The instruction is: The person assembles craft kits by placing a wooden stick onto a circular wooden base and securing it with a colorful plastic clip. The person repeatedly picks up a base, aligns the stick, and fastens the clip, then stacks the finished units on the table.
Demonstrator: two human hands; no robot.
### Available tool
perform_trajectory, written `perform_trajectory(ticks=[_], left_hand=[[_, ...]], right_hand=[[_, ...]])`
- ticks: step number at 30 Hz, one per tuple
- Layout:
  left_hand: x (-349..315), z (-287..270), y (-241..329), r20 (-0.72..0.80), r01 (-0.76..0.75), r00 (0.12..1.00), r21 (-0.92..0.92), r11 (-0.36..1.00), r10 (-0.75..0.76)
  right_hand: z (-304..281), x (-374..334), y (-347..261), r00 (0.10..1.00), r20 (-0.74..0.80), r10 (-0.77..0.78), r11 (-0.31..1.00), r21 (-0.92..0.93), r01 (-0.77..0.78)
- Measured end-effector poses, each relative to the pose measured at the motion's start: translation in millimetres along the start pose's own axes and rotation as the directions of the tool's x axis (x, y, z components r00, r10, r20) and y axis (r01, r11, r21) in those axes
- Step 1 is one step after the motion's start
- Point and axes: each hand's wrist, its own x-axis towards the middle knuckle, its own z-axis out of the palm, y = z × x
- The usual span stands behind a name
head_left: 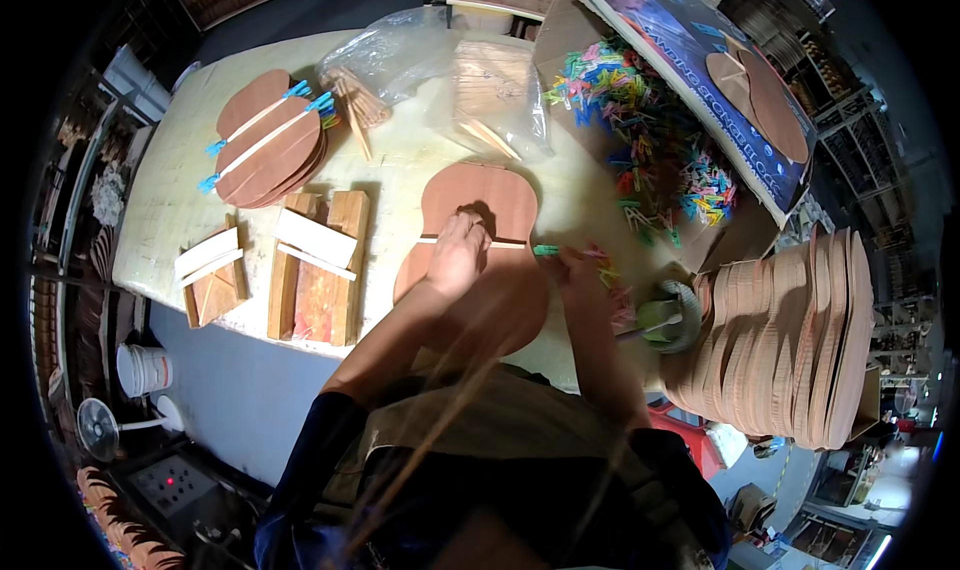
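Note:
A thin brown guitar-shaped wooden plate (478,190) lies in front of me on the table. Across its waist runs a pale wooden strip (510,244). My left hand (460,250) bears down on the strip near its middle, fingers curled together; the fingertips are partly hidden. At the plate's right edge, my right hand (577,272) pinches a green clothespin (546,251) by the strip's end. Whether its jaws grip the plate is too small to tell. Several pink and green clothespins (618,295) lie just beyond that hand.
Stacked plates (275,150) with strips and blue clothespins sit far left. Two wooden blocks (348,225) (222,295) carry white pieces. A clothespin heap (640,120) fills a cardboard box (570,30) at far right. A tall plate stack (780,340) stands right, beside a round container (672,320).

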Motion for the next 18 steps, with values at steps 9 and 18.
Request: perform_trajectory(ticks=[9,18], left_hand=[[0.3,17.8,-5.1,-0.049,-0.053,0.998,-0.091,0.994,0.049],[-1.2,14.1,-8.5,-0.024,0.022,0.999,-0.215,0.976,-0.028]], right_hand=[[17.1,-8.4,9.5,0.995,0.058,0.083,0.995,0.047,-0.086],[-34.4,12.6,-48.8,0.724,0.500,-0.475,-0.415,-0.853,0.317]])
